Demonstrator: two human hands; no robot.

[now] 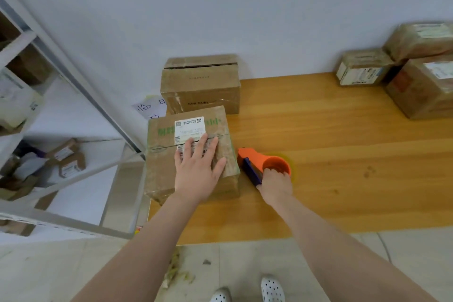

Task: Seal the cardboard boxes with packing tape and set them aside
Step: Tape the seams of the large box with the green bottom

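While left hand (198,169) steadies: fingers flat on near brown cardboard box (161,171).
Tool: right hand (275,185) grips orange plastic tape dispenser (252,154), ready at right.

Bare forearms (152,240) and white perforated clogs (271,288).

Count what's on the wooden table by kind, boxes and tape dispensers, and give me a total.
Cardboard boxes: 5, one under the left hand, one behind it, three at the far right of the table
Orange tape dispenser, gripped by the right hand: 1
Total: 6
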